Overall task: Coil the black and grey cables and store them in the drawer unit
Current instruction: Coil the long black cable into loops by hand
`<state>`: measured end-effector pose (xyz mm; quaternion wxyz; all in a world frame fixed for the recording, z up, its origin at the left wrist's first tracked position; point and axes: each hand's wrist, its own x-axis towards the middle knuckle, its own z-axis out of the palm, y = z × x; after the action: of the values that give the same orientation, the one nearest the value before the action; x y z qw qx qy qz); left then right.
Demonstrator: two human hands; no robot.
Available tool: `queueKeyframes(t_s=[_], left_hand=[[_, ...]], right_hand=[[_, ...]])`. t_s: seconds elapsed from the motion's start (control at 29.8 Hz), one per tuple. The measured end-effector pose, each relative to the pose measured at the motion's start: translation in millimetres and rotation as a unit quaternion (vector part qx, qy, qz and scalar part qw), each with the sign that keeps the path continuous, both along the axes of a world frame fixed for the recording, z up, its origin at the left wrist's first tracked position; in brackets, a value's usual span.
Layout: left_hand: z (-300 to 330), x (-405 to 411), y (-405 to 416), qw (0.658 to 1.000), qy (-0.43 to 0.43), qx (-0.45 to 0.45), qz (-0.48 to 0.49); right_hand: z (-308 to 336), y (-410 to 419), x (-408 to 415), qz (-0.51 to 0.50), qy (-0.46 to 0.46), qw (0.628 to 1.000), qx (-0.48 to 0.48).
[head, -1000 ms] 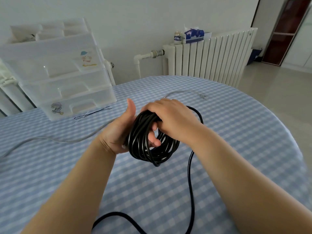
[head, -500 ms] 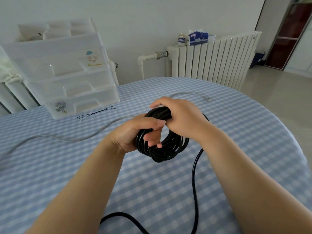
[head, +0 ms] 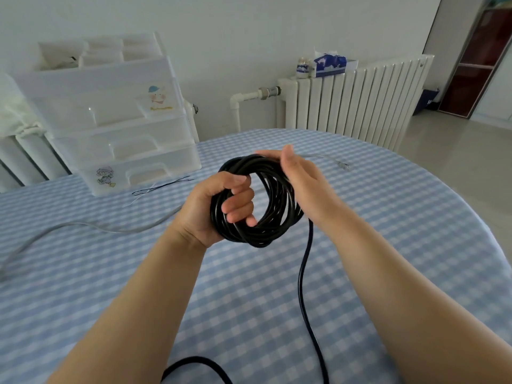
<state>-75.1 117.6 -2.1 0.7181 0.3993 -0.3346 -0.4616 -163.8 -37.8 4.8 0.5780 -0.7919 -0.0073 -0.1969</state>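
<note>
- We see the left hand (head: 213, 209) curled round the near-left side of a thick round coil of glossy black cable (head: 259, 200), its fingers (head: 238, 203) threaded through the middle of the coil and its thumb lying across the top strands.
- The right hand (head: 302, 184) rests against the far-right side of the same coil, fingers fairly straight and pointing up and away, palm turned toward the loops; we cannot tell whether it pinches a strand behind the coil.
- The coil is held upright in the air above the worktop (head: 388, 217), which is covered with a blue-and-white checked cloth.
- A loose length of the black cable drops from the lower right of the coil, passes between the two forearms, and runs off the bottom edge of the view, where another loop of it curves back in.
- A thin pale grey cable (head: 91, 227) lies uncoiled on the cloth, running from the left edge behind the left hand; its clear plug end (head: 342, 164) sits on the cloth beyond the right hand.
- A translucent white plastic drawer unit (head: 110, 120) with cartoon stickers stands at the far left of the worktop, all of its drawers pushed in.
- A few thin dark and white wire ties (head: 160, 187) lie just in front of the drawer unit.
- Behind the worktop, a white ribbed radiator (head: 360, 106) stands against the wall, with a blue tissue pack (head: 331, 63) and a small jar (head: 302, 67) on top.
</note>
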Motion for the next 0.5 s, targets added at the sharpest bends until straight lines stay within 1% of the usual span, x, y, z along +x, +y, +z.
queueKeyframes(t_s=[0.03,0.13,0.2,0.34,0.44,0.5], left_hand=[[0,1,-1,1.0,0.025,-0.01,0.004],[2,7,1,0.998,0.056,-0.026,0.026],[3,10,3,0.996,0.077,-0.031,0.043],[2,12,3,0.989,0.124,-0.032,0.069],[0,14,3,0.986,0.147,-0.031,0.078],[-3,17,5,0.983,0.169,-0.039,0.06]], right_hand=[[-3,1,3,-0.031,-0.008,0.999,0.006],[-10,4,10,-0.146,-0.007,0.987,-0.067],[-13,7,11,-0.189,-0.004,0.979,-0.075],[-20,8,16,-0.202,0.003,0.978,-0.049],[-27,7,19,-0.186,0.026,0.98,-0.064],[-31,5,22,-0.18,0.027,0.981,-0.07]])
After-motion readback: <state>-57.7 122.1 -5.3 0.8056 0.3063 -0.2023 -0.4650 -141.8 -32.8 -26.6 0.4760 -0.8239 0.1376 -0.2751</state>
